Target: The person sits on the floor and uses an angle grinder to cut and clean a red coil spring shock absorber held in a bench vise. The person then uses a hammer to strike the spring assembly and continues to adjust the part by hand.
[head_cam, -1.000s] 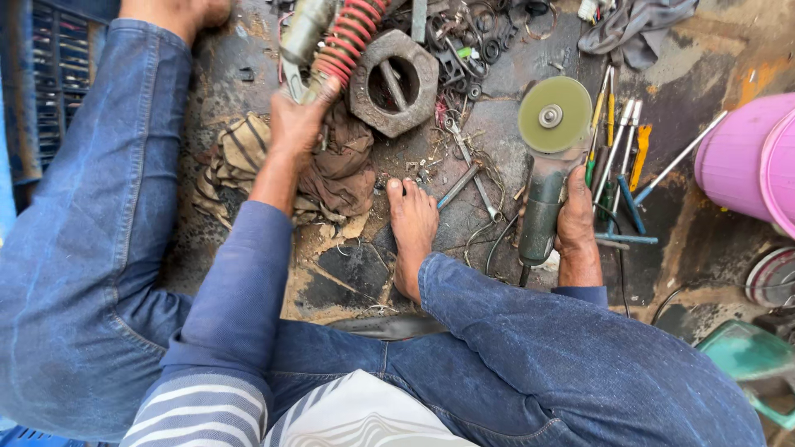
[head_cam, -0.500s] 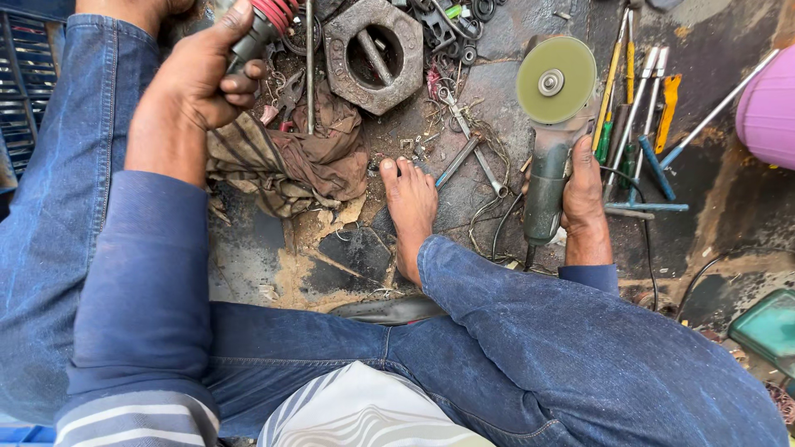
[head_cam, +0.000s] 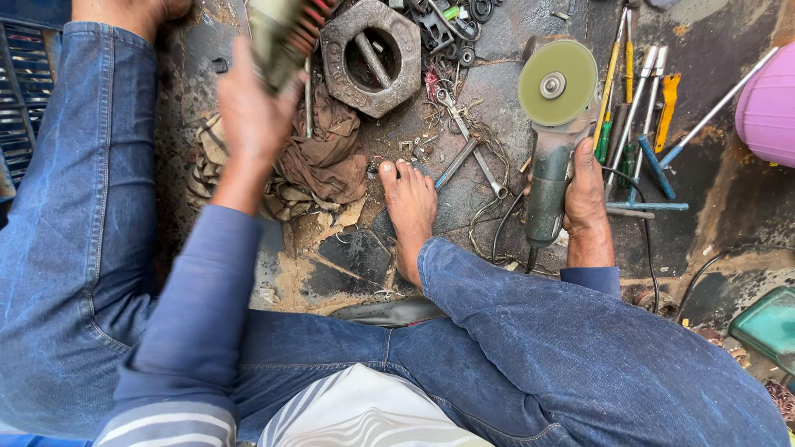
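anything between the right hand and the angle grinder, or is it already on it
Nothing visible stands between them: the right hand already lies against the body of the angle grinder, which rests on the floor. The left hand holds a blurred cylindrical part up.

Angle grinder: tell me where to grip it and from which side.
Take the angle grinder by its slim grey body below the disc, coming from its right side, as the right hand does. The body lies lengthwise on the floor, cord trailing at the near end, disc facing up at the far end.
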